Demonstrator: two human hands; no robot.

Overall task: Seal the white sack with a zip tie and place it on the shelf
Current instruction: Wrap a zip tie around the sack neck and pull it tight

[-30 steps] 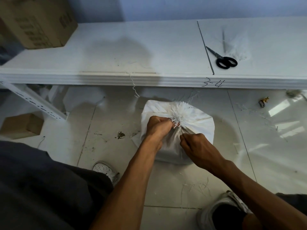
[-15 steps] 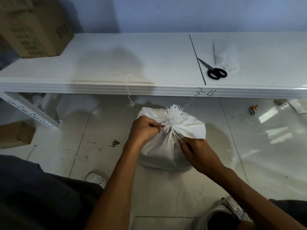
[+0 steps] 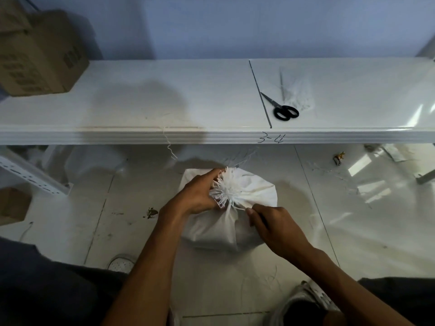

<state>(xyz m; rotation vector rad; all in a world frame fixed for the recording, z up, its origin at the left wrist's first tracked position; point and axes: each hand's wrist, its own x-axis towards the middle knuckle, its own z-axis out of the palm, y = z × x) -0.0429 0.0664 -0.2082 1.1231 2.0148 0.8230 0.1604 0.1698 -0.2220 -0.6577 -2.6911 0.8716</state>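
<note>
A white sack (image 3: 256, 191) stands on the tiled floor below a white shelf (image 3: 150, 95). Its mouth is gathered into a frayed tuft (image 3: 227, 190). My left hand (image 3: 197, 194) grips the gathered neck from the left. My right hand (image 3: 275, 225) sits just right of the neck, fingers pinched on a thin white strand that looks like the zip tie's tail (image 3: 237, 207). The tie itself is mostly hidden by the tuft and my fingers.
Black scissors (image 3: 281, 108) and a bundle of white zip ties (image 3: 295, 95) lie on the shelf's right part. A cardboard box (image 3: 35, 57) stands at the shelf's left end. A smaller box (image 3: 11, 205) sits on the floor at left. My shoes (image 3: 121, 264) flank the sack.
My right hand has drawn down and to the right, away from the neck. My left hand keeps its grip on the neck. The view has tilted up, showing more of the shelf.
</note>
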